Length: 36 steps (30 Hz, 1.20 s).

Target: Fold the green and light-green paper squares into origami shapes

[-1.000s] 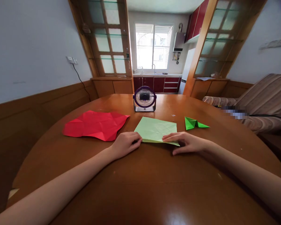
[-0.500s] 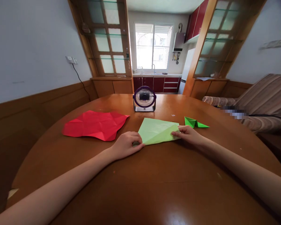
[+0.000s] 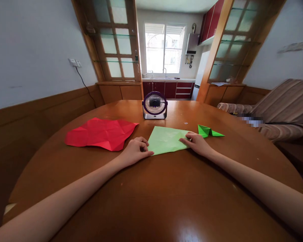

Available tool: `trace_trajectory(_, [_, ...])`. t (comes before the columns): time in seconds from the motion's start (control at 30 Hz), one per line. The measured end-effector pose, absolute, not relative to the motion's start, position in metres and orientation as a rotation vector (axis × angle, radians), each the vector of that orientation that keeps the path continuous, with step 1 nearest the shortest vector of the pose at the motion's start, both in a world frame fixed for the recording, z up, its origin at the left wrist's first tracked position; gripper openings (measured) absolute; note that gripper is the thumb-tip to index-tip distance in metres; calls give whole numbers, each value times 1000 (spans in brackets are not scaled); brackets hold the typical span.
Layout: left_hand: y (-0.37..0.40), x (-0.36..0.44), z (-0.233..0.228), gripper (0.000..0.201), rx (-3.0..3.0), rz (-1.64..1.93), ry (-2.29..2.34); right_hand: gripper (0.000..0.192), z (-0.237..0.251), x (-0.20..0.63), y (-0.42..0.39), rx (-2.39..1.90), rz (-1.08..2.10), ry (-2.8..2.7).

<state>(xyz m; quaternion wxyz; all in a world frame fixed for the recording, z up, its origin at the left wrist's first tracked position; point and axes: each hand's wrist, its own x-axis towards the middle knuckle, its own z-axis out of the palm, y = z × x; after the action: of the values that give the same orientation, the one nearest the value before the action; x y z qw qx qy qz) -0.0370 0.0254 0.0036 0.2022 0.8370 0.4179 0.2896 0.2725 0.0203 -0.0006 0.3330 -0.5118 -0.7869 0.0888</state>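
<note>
A light green sheet of paper (image 3: 164, 139) lies folded on the table in front of me, its near edge slanting slightly. My left hand (image 3: 136, 149) is at its near left corner, the thumb resting on that corner and the other fingers curled by the left edge. At the right end, my right hand (image 3: 195, 143) has thumb and fingers closed on the paper's edge. Just beyond the right hand sits a small, darker green folded paper piece (image 3: 204, 130). To the left lies a creased red sheet of paper (image 3: 101, 133).
A small purple fan (image 3: 155, 103) stands on the wooden table (image 3: 151, 195) past the green paper. A striped armchair (image 3: 285, 104) is beyond the table's right side. Along the left runs a wall with a plugged-in cord (image 3: 83, 80).
My right hand has moved a little left over the paper, and the fold along its near right side now lies flatter. My left-hand fingers have lifted slightly off the edge.
</note>
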Motion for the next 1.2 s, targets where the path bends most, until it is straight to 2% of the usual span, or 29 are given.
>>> trace_trajectory(0.6, [23, -40, 18, 36, 2343, 577, 1334, 39, -5, 268, 30, -1451, 116, -2084])
trace_trajectory(0.7, [24, -41, 17, 35, 2363, 592, 1263, 38, -6, 272, 30, -1398, 244, -2012])
trace_trajectory(0.83, [24, -43, 17, 28, 2363, 613, 1183, 33, -2, 276, 26, -1208, 719, -1870])
trace_trajectory(0.93, [24, -44, 18, 23, 2397, 634, 1163, 39, 2, 278, 21, -1072, 959, -1819])
trace_trajectory(1.07, [21, -45, 19, 18, 2560, 644, 1131, 28, 6, 284, 17, -1055, 1017, -1980])
trace_trajectory(1.2, [16, -43, 17, 16, 2813, 603, 876, 15, 9, 291, 16, -741, 856, -2320])
